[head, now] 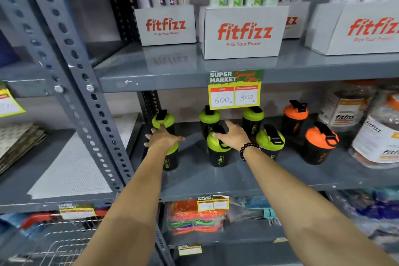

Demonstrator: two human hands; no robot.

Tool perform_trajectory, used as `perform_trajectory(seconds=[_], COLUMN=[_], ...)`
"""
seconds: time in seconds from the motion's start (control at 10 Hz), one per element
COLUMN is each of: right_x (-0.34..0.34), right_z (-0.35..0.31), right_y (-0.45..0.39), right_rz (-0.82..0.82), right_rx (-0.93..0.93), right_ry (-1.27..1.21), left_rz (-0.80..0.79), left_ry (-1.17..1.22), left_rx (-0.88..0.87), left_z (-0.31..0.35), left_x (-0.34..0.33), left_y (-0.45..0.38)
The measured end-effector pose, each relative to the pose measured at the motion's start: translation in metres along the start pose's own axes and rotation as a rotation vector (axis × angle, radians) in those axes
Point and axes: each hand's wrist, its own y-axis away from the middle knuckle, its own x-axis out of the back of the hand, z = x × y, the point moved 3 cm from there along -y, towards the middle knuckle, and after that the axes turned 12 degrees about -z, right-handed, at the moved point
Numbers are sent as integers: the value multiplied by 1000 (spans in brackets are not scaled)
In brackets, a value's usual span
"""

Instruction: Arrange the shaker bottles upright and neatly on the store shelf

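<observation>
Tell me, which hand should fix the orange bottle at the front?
Probably the right hand. It rests on a green shaker nearer the front orange shaker, which looks tilted. The left hand is far over, on the leftmost front shaker.

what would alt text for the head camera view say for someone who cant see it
Two bare hands reach onto a grey metal store shelf: the left hand covers the top of a green-lidded shaker bottle, the right hand rests on another. Six more shakers, four green-lidded and two orange-lidded, stand around them beneath a price tag.
</observation>
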Motion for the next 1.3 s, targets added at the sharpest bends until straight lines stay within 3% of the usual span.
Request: perform_trajectory(seconds=[0.2,1.3], right_x=[-10,-23], right_z=[-1,-8], right_y=[-13,6], right_rz=[-76,-21], right_rx=[-32,-26], right_ry=[-6,-43], left_rz=[-27,39], left_ry=[40,91], left_rx=[-40,8], left_z=[-9,-30], left_x=[-3,2], left_y=[-13,4])
